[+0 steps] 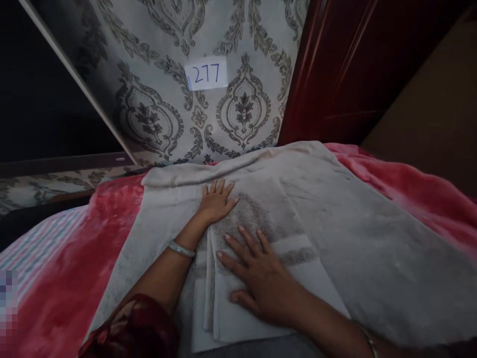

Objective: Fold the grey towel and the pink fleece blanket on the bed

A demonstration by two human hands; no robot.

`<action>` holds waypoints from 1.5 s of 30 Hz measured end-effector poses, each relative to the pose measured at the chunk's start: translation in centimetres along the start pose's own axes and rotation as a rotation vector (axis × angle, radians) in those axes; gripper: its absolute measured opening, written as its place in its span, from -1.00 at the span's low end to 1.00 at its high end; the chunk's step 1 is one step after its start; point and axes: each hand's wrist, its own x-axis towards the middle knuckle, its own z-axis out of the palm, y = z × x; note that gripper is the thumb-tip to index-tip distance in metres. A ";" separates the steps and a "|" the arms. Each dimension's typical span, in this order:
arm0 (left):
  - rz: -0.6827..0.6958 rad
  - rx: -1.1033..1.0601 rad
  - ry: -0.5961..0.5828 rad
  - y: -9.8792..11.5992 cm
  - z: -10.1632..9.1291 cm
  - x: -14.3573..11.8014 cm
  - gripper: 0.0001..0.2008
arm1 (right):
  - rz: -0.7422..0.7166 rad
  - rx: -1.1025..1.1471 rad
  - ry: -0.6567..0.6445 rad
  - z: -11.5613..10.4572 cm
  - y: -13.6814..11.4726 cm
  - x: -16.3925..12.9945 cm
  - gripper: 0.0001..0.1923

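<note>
A folded towel (320,283), pale with grey-brown patterned bands, lies on a grey blanket (372,248). Its layers show along the left edge. My left hand (216,201) rests palm down near the towel's far left corner, fingers spread. A bracelet circles that wrist. Closer to me, my right hand (261,278) lies over the middle of the towel with its fingers apart and the palm facing down. Neither hand grips anything. The right hand and forearm hide part of the towel.
Under the grey blanket spreads a red blanket (115,214), with a striped cloth (52,238) at the left. Behind stand a patterned wall (201,119) bearing a paper marked 277 (207,73), a dark screen (55,99) and a dark red wooden panel (328,74).
</note>
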 end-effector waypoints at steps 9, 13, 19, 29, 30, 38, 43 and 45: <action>0.001 -0.046 -0.003 -0.6 0.2 0.1 -0.32 | 0.001 0.058 -0.034 0.2 0.3 -0.1 -0.19; -0.001 -0.087 0.021 -0.4 0.2 0.0 -0.33 | -0.010 0.024 -0.040 0.0 0.2 0.0 -0.23; -0.048 -0.073 -0.020 0.7 -2.0 -0.2 -0.36 | -0.002 0.007 -0.090 -0.3 0.0 0.4 -0.28; 0.347 0.199 -0.148 8.6 -2.8 2.2 -0.40 | -0.052 -0.015 -0.127 -2.4 -0.4 0.8 -0.23; 0.339 0.194 -0.143 8.7 -2.0 2.6 -0.40 | -0.053 -0.008 -0.128 -2.2 -0.3 0.6 -0.21; 0.316 0.152 -0.124 6.9 1.7 3.6 -0.36 | -0.044 0.070 -0.121 -0.4 0.0 -0.5 -0.23; 0.314 0.196 -0.171 7.0 0.4 3.7 -0.37 | -0.041 0.057 -0.123 -0.3 0.0 -0.5 -0.23; 0.299 0.221 -0.175 6.1 -0.7 3.4 -0.38 | -0.033 0.039 -0.123 -0.2 0.0 -0.5 -0.25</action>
